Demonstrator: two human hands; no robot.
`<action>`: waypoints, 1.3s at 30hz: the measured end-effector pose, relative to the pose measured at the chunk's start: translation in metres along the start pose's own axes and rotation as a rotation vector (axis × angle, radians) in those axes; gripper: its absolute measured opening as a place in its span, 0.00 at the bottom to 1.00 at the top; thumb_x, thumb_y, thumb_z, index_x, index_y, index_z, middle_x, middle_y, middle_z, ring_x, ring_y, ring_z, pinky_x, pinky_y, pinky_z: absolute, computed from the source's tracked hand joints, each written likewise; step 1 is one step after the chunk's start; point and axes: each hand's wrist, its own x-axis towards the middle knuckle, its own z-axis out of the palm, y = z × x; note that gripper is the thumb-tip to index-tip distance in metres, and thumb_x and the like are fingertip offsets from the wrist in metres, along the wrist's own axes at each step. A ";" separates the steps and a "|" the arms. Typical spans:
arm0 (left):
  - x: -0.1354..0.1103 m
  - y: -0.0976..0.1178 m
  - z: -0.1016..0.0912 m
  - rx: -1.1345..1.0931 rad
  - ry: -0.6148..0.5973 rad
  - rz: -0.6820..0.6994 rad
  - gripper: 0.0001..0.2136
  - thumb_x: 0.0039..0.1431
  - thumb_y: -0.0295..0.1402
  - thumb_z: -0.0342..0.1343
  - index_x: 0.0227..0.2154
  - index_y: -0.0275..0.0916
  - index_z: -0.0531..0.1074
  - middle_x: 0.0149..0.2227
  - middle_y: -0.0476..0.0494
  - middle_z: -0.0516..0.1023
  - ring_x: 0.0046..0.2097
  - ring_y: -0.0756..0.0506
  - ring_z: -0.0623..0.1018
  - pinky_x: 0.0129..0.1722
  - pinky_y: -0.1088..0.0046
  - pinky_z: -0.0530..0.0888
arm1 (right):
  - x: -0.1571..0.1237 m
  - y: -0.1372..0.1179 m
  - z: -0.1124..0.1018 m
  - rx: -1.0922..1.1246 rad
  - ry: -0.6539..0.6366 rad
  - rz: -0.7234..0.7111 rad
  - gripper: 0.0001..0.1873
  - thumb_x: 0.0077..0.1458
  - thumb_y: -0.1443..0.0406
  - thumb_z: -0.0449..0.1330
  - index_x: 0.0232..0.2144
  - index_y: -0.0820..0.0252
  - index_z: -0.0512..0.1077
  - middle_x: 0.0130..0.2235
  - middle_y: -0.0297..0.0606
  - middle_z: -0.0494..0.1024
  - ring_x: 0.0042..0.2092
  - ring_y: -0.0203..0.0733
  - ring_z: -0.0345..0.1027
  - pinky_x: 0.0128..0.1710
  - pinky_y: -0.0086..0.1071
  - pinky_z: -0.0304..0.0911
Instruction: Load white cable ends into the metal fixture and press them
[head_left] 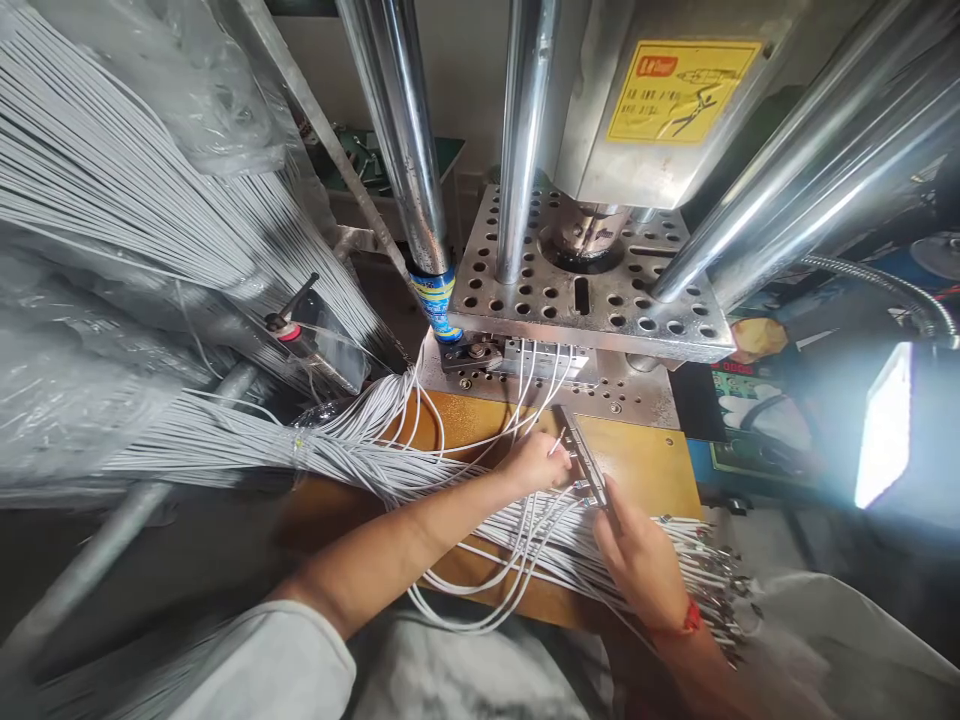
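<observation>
My right hand [641,550] grips the lower end of a narrow metal bar [581,455], which is tilted above the wooden board. Closed in a pinch, my left hand [534,463] holds a thin white cable by its end, close to the bar's side. Two cable plugs [585,495] sit against the bar's lower part, their cables looping down below my left wrist. Beneath both hands lies a thick bundle of white cables [525,530], with loose connector ends [720,580] at its right.
A press with a perforated metal plate [517,310] and steel columns [401,130] stands ahead. Under the plate, a metal mould [551,362] has several white cables coming out. Hanging cables [97,130] fill the left side; a bright lamp [885,425] is at right.
</observation>
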 end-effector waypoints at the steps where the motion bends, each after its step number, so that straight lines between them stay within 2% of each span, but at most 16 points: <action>1: -0.001 0.000 -0.001 0.021 -0.002 0.034 0.08 0.52 0.31 0.46 0.28 0.33 0.68 0.17 0.52 0.65 0.17 0.55 0.64 0.20 0.80 0.63 | -0.001 0.001 -0.002 0.013 -0.009 0.020 0.25 0.55 0.61 0.44 0.51 0.72 0.60 0.39 0.50 0.74 0.36 0.46 0.70 0.34 0.36 0.65; 3: -0.003 -0.001 -0.006 0.074 0.057 0.129 0.09 0.55 0.32 0.43 0.29 0.34 0.66 0.19 0.51 0.66 0.19 0.54 0.65 0.22 0.78 0.64 | -0.002 0.002 -0.006 0.040 -0.032 0.065 0.24 0.55 0.61 0.45 0.51 0.69 0.61 0.41 0.49 0.73 0.39 0.46 0.69 0.36 0.35 0.65; 6: -0.005 -0.003 -0.014 0.193 0.316 0.286 0.07 0.55 0.31 0.42 0.30 0.36 0.64 0.24 0.50 0.65 0.25 0.53 0.64 0.27 0.77 0.64 | -0.001 0.002 -0.011 0.060 -0.045 0.103 0.24 0.54 0.60 0.45 0.50 0.67 0.62 0.43 0.46 0.73 0.40 0.44 0.69 0.37 0.34 0.65; 8: -0.004 -0.005 -0.017 0.256 0.390 0.363 0.06 0.55 0.31 0.43 0.30 0.37 0.64 0.25 0.50 0.64 0.27 0.53 0.64 0.29 0.77 0.63 | 0.000 0.001 -0.013 0.057 -0.043 0.114 0.24 0.54 0.60 0.45 0.50 0.67 0.62 0.43 0.45 0.73 0.40 0.44 0.69 0.36 0.34 0.65; 9: -0.003 -0.005 -0.018 0.281 0.381 0.385 0.07 0.55 0.31 0.43 0.29 0.37 0.64 0.25 0.51 0.64 0.27 0.53 0.64 0.29 0.77 0.63 | 0.001 0.000 -0.013 0.060 -0.048 0.123 0.25 0.54 0.60 0.44 0.50 0.68 0.62 0.43 0.45 0.73 0.39 0.43 0.69 0.36 0.34 0.65; 11: 0.000 -0.006 -0.016 0.283 0.288 0.342 0.07 0.54 0.31 0.44 0.26 0.36 0.66 0.23 0.51 0.65 0.25 0.54 0.64 0.27 0.78 0.62 | 0.002 -0.002 -0.015 0.081 -0.070 0.148 0.25 0.54 0.60 0.44 0.50 0.68 0.62 0.43 0.46 0.73 0.39 0.43 0.69 0.37 0.34 0.65; 14: 0.006 -0.007 -0.011 0.200 0.138 0.150 0.07 0.51 0.32 0.46 0.26 0.35 0.68 0.21 0.51 0.66 0.20 0.55 0.64 0.21 0.79 0.61 | 0.003 -0.004 -0.016 0.111 -0.108 0.187 0.25 0.55 0.60 0.43 0.51 0.67 0.62 0.41 0.45 0.74 0.33 0.41 0.69 0.34 0.33 0.64; 16: 0.010 -0.008 -0.009 0.136 0.088 0.050 0.09 0.50 0.33 0.46 0.27 0.34 0.69 0.20 0.52 0.66 0.16 0.55 0.64 0.18 0.79 0.60 | 0.003 -0.004 -0.015 0.098 -0.116 0.191 0.25 0.55 0.60 0.43 0.51 0.66 0.62 0.39 0.44 0.74 0.30 0.40 0.69 0.32 0.32 0.63; 18: 0.013 -0.009 -0.007 0.119 0.087 0.034 0.10 0.50 0.34 0.46 0.26 0.34 0.69 0.19 0.52 0.65 0.15 0.55 0.63 0.17 0.79 0.59 | 0.002 -0.003 -0.013 0.062 -0.114 0.188 0.24 0.55 0.59 0.44 0.51 0.65 0.62 0.38 0.44 0.75 0.30 0.40 0.68 0.31 0.31 0.62; 23: 0.015 -0.012 -0.008 0.164 0.151 0.143 0.12 0.48 0.37 0.49 0.19 0.33 0.69 0.14 0.54 0.58 0.17 0.56 0.58 0.16 0.80 0.53 | 0.000 -0.002 -0.010 0.005 -0.099 0.184 0.24 0.55 0.59 0.43 0.50 0.64 0.63 0.34 0.41 0.76 0.30 0.41 0.69 0.29 0.30 0.61; 28: 0.014 -0.010 -0.008 0.122 0.182 0.098 0.11 0.47 0.34 0.48 0.25 0.34 0.73 0.16 0.54 0.63 0.17 0.56 0.59 0.18 0.79 0.55 | 0.001 -0.004 -0.012 0.017 -0.087 0.171 0.24 0.55 0.60 0.43 0.49 0.66 0.64 0.35 0.44 0.75 0.31 0.43 0.70 0.29 0.31 0.62; 31: 0.015 -0.011 -0.007 0.127 0.171 0.120 0.11 0.47 0.34 0.48 0.24 0.33 0.73 0.16 0.53 0.64 0.18 0.56 0.60 0.19 0.80 0.56 | -0.001 -0.002 -0.009 -0.028 -0.081 0.140 0.24 0.55 0.60 0.43 0.50 0.65 0.63 0.36 0.44 0.75 0.33 0.43 0.70 0.29 0.32 0.62; 35: 0.017 -0.012 -0.006 0.138 0.156 0.120 0.11 0.46 0.34 0.49 0.24 0.33 0.74 0.16 0.52 0.65 0.20 0.55 0.62 0.19 0.80 0.57 | -0.005 -0.001 -0.005 -0.127 -0.051 0.073 0.25 0.55 0.59 0.43 0.50 0.67 0.63 0.33 0.45 0.76 0.31 0.46 0.70 0.27 0.34 0.63; 39: 0.015 -0.006 -0.008 0.117 0.125 0.071 0.08 0.45 0.30 0.51 0.23 0.31 0.73 0.15 0.52 0.63 0.18 0.56 0.60 0.18 0.80 0.56 | -0.006 -0.001 -0.003 -0.091 -0.063 -0.019 0.26 0.55 0.60 0.43 0.52 0.70 0.59 0.36 0.48 0.75 0.32 0.47 0.70 0.30 0.36 0.64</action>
